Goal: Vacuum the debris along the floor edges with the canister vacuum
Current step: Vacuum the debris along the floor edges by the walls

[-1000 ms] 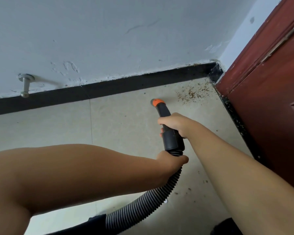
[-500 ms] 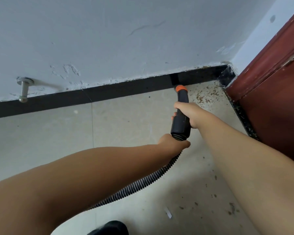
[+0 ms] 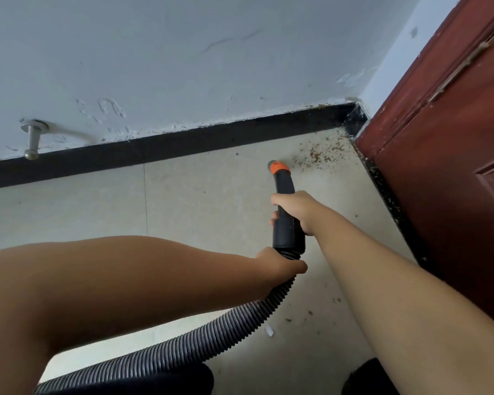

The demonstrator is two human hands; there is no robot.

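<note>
The black vacuum nozzle (image 3: 286,212) with its orange collar (image 3: 279,167) is pointing toward the corner, its tip sitting low over the pale floor tile (image 3: 206,201) just beside a scatter of brown debris (image 3: 317,156). That debris is lying on the tile near where the black baseboard (image 3: 183,143) is meeting the dark red door (image 3: 451,155); more specks are trailing along the dark strip at the door's foot (image 3: 388,195) and a few are dotting the floor lower down (image 3: 310,312).

The right hand (image 3: 295,210) is wrapping its fingers round the middle of the nozzle, gripping it firmly. The left hand (image 3: 277,266) is curling round the ribbed grey hose (image 3: 211,334) right where the hose is joining the nozzle's wide end. The hose is curving away down and to the left, running beneath the left forearm toward the bottom edge of the view, where a dark shape (image 3: 166,380) is lying; what that is cannot be told.

A small white scrap (image 3: 269,331) is lying on the tile just beside the hose. On the scuffed white wall (image 3: 183,52), a metal door stopper (image 3: 32,138) is sticking out just above the baseboard, far to the left.
</note>
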